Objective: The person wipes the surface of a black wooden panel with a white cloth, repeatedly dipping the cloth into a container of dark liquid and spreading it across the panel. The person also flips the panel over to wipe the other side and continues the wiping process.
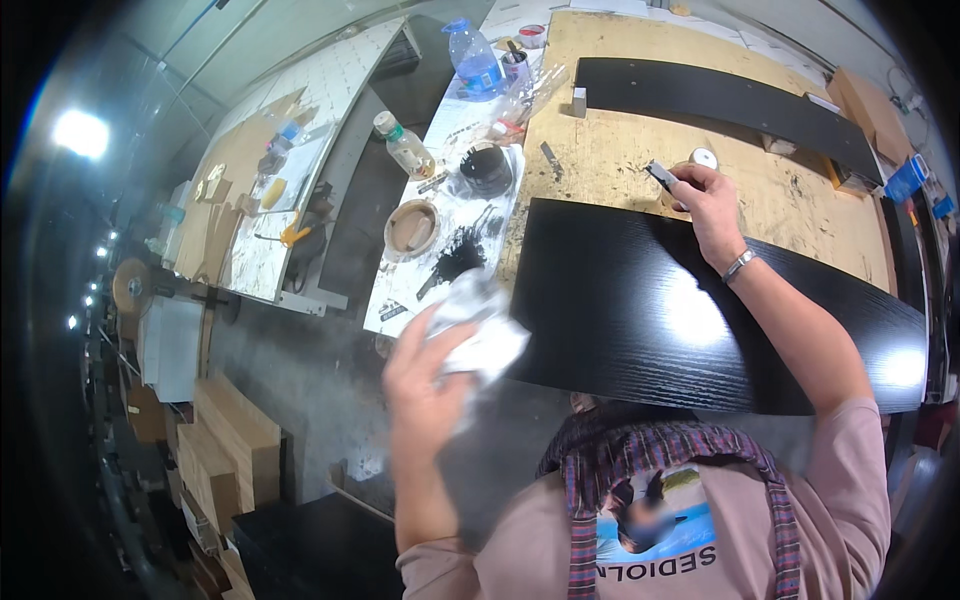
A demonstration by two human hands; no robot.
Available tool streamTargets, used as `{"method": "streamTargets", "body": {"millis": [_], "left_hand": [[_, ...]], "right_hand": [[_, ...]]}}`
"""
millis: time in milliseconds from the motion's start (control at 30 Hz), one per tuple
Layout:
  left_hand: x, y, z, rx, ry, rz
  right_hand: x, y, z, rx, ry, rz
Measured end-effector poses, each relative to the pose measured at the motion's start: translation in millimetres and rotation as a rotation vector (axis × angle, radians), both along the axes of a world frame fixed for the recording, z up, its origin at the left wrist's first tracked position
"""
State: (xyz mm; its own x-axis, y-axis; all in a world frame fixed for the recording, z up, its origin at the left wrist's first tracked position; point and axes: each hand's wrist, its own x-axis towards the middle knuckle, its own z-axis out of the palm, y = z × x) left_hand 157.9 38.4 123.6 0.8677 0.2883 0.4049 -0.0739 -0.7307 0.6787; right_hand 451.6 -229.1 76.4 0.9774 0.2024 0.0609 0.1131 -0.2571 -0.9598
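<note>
In my left hand (422, 395) is a crumpled white cloth (482, 345), just off the left end of a glossy black curved panel (590, 300); hand and cloth are slightly blurred. My right hand (712, 215) reaches over that panel and pinches a small flat metal scraper (661, 176) above the worktable (570, 150). Beside those fingers stands a small round white-topped container (703, 158). Left of the panel, a white board (385, 285) carries a tub with black contents (486, 172) and a roll of tan tape (411, 230). Black smears (460, 255) mark the board.
A second black curved panel (700, 95) rests on blocks at the table's far side. A large plastic bottle (472, 60) and a smaller clear bottle (404, 145) stand at the back left. Another cluttered table (250, 265) is farther left, with stacked boards (235, 430) below.
</note>
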Motion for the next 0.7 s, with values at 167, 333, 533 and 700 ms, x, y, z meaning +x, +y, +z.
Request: {"method": "streamTargets", "body": {"millis": [167,333,533,700], "left_hand": [[79.8,-54.0,-10.4,0.452,0.064,-0.232],[159.0,-47.0,-24.9,0.586,-0.002,-0.187],[215.1,1.4,-13.8,0.698,0.141,0.095],[175.6,-49.0,-18.7,0.657,0.016,-0.329]], "right_hand": [[-0.1,-2.0,-1.7,-0.014,-0.036,-0.03],[-3.0,-3.8,2.0,-0.02,-0.044,-0.057],[-6.3,0.7,2.6,0.038,-0.108,-0.136],[-9.9,2.7,7.3,-0.001,-0.098,-0.1]]}}
